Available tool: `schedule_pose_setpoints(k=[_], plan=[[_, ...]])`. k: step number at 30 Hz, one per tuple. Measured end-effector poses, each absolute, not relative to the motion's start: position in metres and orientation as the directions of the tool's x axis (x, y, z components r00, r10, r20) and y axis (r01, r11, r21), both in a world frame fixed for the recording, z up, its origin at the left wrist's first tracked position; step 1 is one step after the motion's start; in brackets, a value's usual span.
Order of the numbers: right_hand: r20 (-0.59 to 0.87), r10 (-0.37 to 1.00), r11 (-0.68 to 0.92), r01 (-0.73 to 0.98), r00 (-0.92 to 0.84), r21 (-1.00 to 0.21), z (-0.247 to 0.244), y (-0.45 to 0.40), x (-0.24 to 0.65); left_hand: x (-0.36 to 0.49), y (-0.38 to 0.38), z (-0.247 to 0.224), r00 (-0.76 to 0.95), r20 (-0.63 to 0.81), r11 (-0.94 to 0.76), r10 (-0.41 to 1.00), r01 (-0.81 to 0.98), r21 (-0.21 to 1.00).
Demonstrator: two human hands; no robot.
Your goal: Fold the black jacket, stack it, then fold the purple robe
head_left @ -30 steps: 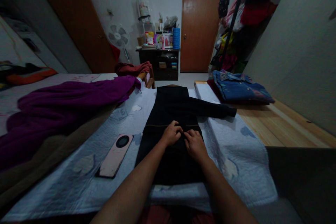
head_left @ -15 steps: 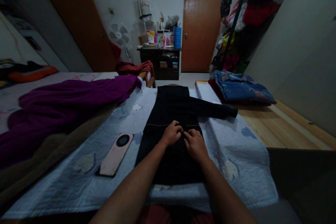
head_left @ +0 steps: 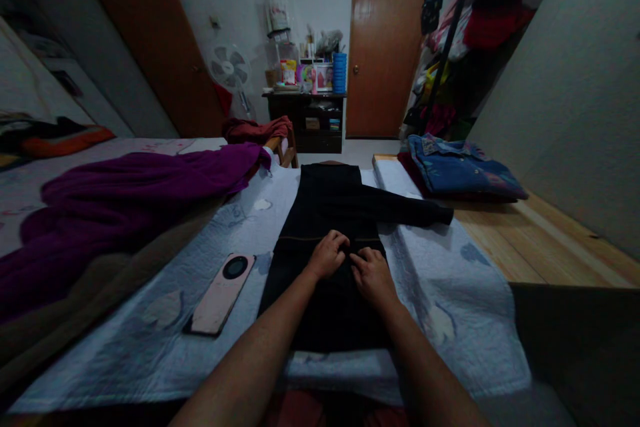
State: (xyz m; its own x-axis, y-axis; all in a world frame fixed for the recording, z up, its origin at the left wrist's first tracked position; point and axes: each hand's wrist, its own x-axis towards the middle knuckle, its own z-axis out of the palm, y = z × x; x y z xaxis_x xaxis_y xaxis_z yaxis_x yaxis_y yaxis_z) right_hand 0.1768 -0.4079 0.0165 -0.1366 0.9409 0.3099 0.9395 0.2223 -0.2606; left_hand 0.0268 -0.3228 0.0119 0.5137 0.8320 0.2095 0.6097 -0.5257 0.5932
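A black long-sleeved garment (head_left: 330, 200) lies flat on a pale blue quilted cover (head_left: 240, 227), one sleeve stretched out to the right. A thin brownish line crosses its middle. Just below that line my left hand (head_left: 329, 255) rests on the cloth, fingers curled and closed on it. Close by on the right, my right hand (head_left: 371, 273) is also curled, its fingertips pinching the fabric. A small gap separates the two hands. What exactly lies under the fingertips is too dark to make out. Left of the garment lies a pink phone (head_left: 220, 297) with a round black camera.
Purple cloth (head_left: 150, 187) is heaped on the left. A folded denim garment (head_left: 460, 167) tops a stack on the wooden board (head_left: 500, 233) at right. Farther back stand a fan (head_left: 230, 67), a dark cabinet (head_left: 305, 123) and a wooden door (head_left: 380, 47).
The right hand's fingers have shifted very slightly on the cloth. The left hand and the garment look nearly the same.
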Motion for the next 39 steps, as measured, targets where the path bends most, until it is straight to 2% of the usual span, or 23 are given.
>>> schedule_pose_setpoints(k=[7, 11, 16, 26, 33, 39], plan=[[0.370, 0.925, 0.226, 0.914, -0.091, -0.338, 0.006, -0.407, 0.179, 0.027, -0.322, 0.011, 0.515, 0.192, -0.516, 0.836, 0.617, 0.593], [0.396, 0.913, 0.222, 0.936, -0.101, -0.274, -0.003, -0.406, 0.178, 0.027, -0.323, 0.012, 0.510, 0.203, -0.520, 0.835, 0.614, 0.594], [0.346, 0.927, 0.222, 0.955, -0.144, -0.197, 0.000, -0.406, 0.175, 0.027, -0.323, 0.012, 0.512, 0.206, -0.523, 0.834, 0.614, 0.591], [0.316, 0.937, 0.231, 0.944, -0.150, -0.236, 0.015, -0.408, 0.175, 0.027, -0.323, 0.011, 0.510, 0.229, -0.535, 0.829, 0.607, 0.587], [0.343, 0.926, 0.253, 0.931, -0.154, -0.264, 0.015, -0.409, 0.176, 0.025, -0.321, 0.013, 0.510, 0.194, -0.503, 0.838, 0.588, 0.633], [0.311, 0.943, 0.200, 0.951, -0.122, -0.234, 0.015, -0.408, 0.173, 0.024, -0.322, 0.014, 0.508, 0.208, -0.504, 0.836, 0.561, 0.657]])
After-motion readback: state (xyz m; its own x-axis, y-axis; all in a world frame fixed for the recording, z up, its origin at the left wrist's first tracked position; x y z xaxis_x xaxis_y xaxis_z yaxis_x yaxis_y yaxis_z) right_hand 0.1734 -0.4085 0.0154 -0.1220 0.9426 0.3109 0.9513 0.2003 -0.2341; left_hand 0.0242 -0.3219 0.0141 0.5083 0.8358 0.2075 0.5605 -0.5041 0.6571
